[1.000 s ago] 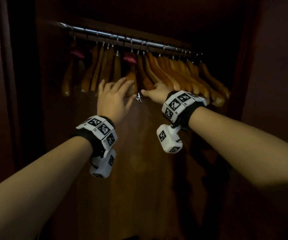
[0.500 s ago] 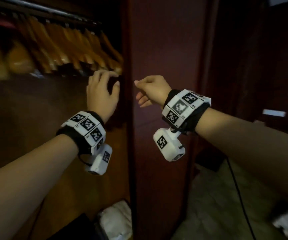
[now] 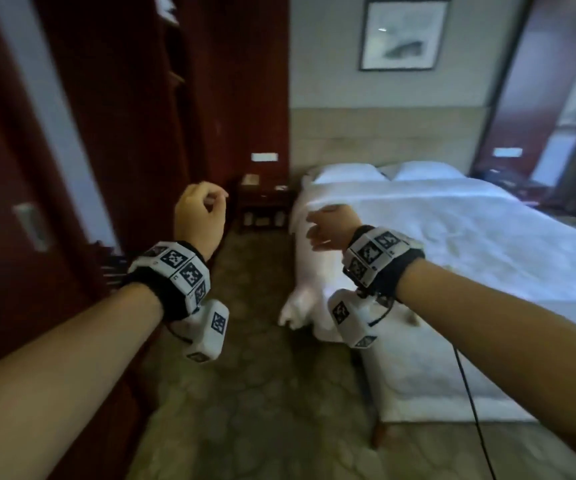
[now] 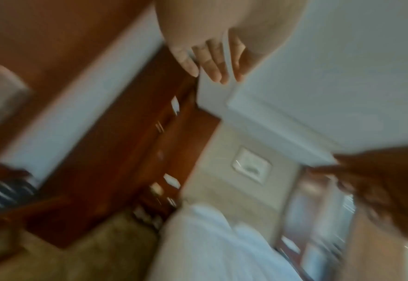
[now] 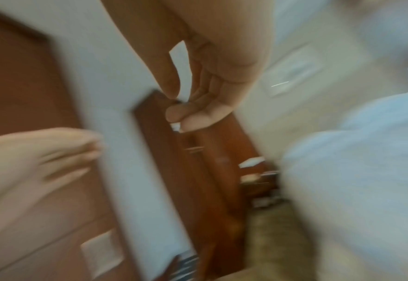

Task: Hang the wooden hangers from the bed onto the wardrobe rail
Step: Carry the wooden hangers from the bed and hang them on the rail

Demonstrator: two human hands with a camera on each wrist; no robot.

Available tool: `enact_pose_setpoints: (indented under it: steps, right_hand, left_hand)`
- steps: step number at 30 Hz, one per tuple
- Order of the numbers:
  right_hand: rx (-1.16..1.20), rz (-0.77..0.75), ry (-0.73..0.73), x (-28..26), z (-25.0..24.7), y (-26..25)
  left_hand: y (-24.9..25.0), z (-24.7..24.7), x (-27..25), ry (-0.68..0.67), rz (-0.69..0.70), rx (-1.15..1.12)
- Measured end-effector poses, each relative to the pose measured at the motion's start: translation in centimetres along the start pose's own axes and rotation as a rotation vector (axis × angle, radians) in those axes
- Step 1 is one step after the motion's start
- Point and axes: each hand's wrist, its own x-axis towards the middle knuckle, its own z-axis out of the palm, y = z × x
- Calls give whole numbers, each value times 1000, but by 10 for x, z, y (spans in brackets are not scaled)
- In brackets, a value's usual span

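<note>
Both hands hang in the air in front of me, holding nothing. My left hand (image 3: 207, 206) has loosely curled fingers and floats beside the dark red wardrobe (image 3: 124, 133). My right hand (image 3: 321, 228), also relaxed, hovers over the near left corner of the white bed (image 3: 453, 244). The blurred left wrist view shows relaxed fingers (image 4: 207, 62) with nothing in them. So does the right wrist view, where the fingers (image 5: 193, 98) are bare. No wooden hanger shows on the bed, and the wardrobe rail is out of view.
Patterned carpet (image 3: 262, 393) runs between wardrobe and bed. A dark nightstand (image 3: 262, 202) stands at the far end of this aisle, by the pillows (image 3: 349, 173). A black cable (image 3: 470, 403) hangs from my right wrist. A framed picture (image 3: 404, 32) hangs above the headboard.
My view has swung right, from the hangers on the wardrobe rail to the bed. Both hands came away from the hangers, empty, and their fingers have relaxed.
</note>
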Motion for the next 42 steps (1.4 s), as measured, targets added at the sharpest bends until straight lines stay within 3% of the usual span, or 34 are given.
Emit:
enact_pose_setpoints:
  steps: [4, 8, 15, 26, 36, 42]
  right_hand:
    - [132, 216, 236, 25, -135, 77]
    - [132, 356, 482, 48, -234, 143]
    - [43, 484, 574, 173, -327, 231]
    - [14, 684, 406, 354, -372, 369]
    - [-127, 833, 129, 512, -383, 573]
    - [-180, 883, 13, 565, -388, 632]
  left_hand:
    - [37, 143, -8, -203, -42, -115]
    - [61, 270, -14, -370, -69, -220]
    - [56, 465, 9, -535, -141, -262]
    - [-13, 654, 30, -605, -478, -137]
    - [-112, 774, -16, -406, -919, 46]
    - [-134, 838, -48, -382, -996, 111]
